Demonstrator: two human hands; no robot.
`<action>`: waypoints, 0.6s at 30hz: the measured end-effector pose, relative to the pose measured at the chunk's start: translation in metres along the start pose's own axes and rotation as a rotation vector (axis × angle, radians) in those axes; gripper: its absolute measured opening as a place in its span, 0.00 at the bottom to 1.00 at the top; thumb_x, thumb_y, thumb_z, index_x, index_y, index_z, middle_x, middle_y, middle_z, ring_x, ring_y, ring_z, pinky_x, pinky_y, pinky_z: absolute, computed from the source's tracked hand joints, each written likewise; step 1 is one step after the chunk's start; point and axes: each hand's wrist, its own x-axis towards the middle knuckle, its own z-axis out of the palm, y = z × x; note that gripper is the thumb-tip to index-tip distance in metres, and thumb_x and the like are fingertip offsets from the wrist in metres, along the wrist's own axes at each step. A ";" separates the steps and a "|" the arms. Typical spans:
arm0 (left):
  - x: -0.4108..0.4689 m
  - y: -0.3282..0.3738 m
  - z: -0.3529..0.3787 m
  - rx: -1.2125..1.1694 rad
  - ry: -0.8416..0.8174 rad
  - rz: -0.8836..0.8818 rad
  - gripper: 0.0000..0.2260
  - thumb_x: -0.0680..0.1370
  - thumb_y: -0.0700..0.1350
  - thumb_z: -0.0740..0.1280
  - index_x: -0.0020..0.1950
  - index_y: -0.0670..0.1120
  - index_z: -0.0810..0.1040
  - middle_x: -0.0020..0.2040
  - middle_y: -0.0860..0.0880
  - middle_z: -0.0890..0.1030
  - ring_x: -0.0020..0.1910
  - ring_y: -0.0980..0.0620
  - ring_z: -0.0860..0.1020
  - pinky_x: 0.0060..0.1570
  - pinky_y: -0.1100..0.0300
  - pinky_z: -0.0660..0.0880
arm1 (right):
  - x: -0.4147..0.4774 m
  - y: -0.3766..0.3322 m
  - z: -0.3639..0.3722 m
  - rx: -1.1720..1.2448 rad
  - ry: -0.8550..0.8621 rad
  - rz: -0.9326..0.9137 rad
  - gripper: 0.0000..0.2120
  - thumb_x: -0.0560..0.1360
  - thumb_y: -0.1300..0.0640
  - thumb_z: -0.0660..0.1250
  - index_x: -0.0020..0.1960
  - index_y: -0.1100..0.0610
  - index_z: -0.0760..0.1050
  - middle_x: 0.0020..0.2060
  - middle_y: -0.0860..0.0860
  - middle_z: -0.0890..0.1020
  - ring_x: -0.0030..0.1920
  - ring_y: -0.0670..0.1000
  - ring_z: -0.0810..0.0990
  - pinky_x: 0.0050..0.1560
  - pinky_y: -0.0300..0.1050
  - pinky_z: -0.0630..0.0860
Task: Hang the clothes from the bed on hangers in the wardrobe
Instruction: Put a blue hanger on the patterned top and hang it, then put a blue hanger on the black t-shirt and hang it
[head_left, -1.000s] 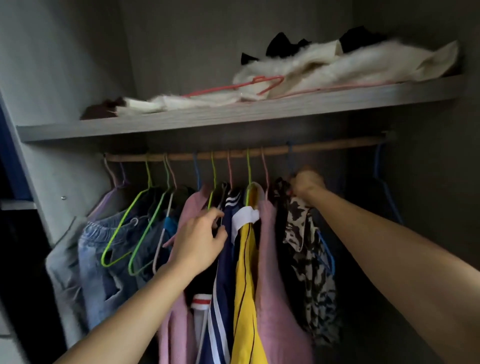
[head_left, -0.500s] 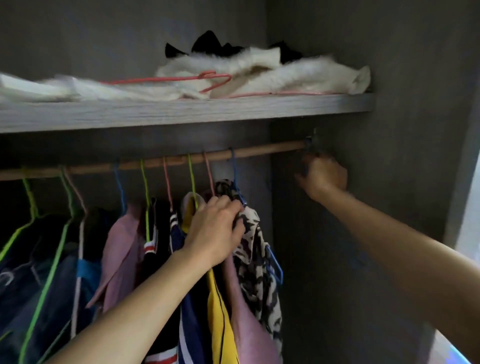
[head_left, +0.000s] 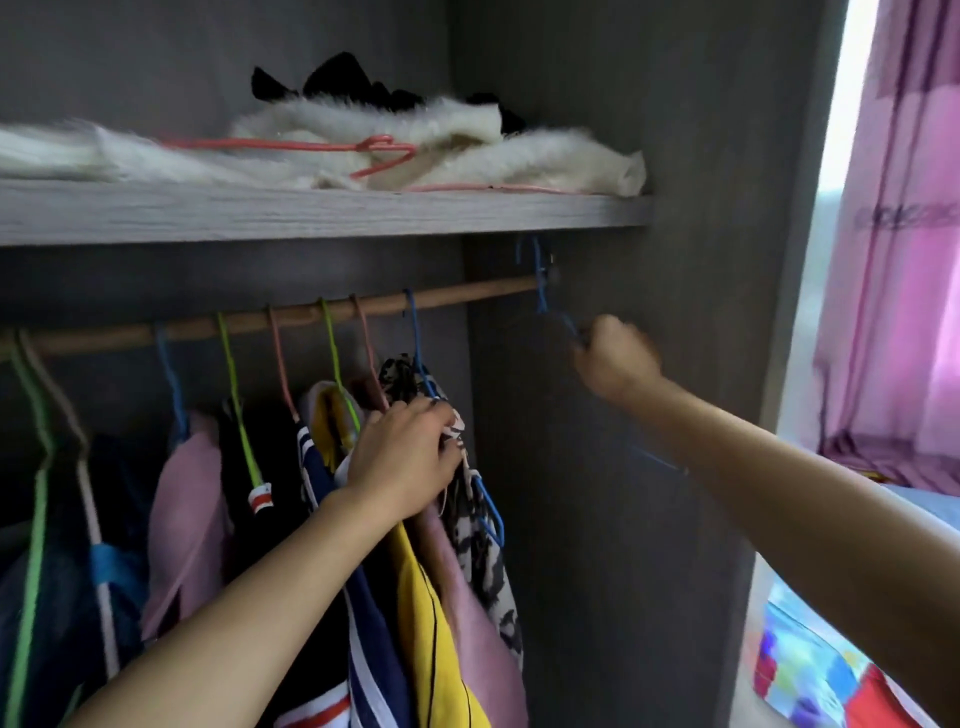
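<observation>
Several garments hang on coloured wire hangers from the wooden rail (head_left: 291, 319) inside the wardrobe. My left hand (head_left: 402, 460) grips the tops of the rightmost garments, among them a yellow shirt (head_left: 431, 623) and a black-and-white patterned piece (head_left: 480, 551). My right hand (head_left: 615, 361) grips an empty blue hanger (head_left: 543, 293) at the rail's right end; its hook sits raised above the rail. The lower part of that hanger shows faintly beside my right forearm.
A shelf (head_left: 322, 210) above the rail holds white furry fabric (head_left: 441, 148), a dark item and a pink hanger (head_left: 379, 153). The grey wardrobe side wall (head_left: 717, 364) stands right behind my right hand. A pink curtain (head_left: 904, 260) and colourful bedding (head_left: 826, 670) are at the right.
My view has swung right. My right hand left the patterned garment, went to the rail's right end and took the blue hanger, whose hook is now raised. My left hand moved right along the garment tops.
</observation>
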 end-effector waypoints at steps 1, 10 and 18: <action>0.000 0.003 -0.002 -0.007 -0.003 -0.005 0.13 0.78 0.51 0.62 0.60 0.50 0.76 0.56 0.50 0.78 0.57 0.47 0.75 0.55 0.51 0.70 | -0.009 0.003 -0.008 0.009 0.000 -0.023 0.16 0.76 0.45 0.62 0.55 0.55 0.78 0.51 0.58 0.83 0.54 0.62 0.80 0.50 0.52 0.76; -0.011 0.095 -0.001 -0.321 0.156 -0.050 0.07 0.72 0.48 0.70 0.48 0.49 0.81 0.38 0.50 0.82 0.42 0.44 0.81 0.43 0.52 0.77 | -0.130 0.110 -0.096 -0.091 -0.007 -0.136 0.10 0.79 0.48 0.59 0.55 0.48 0.78 0.46 0.54 0.84 0.49 0.61 0.80 0.43 0.49 0.76; -0.050 0.282 0.026 -0.572 0.185 0.023 0.04 0.73 0.47 0.68 0.44 0.47 0.81 0.35 0.50 0.81 0.36 0.46 0.79 0.38 0.54 0.76 | -0.245 0.296 -0.235 -0.225 0.128 0.048 0.12 0.75 0.40 0.62 0.50 0.44 0.80 0.39 0.48 0.84 0.46 0.58 0.81 0.42 0.47 0.74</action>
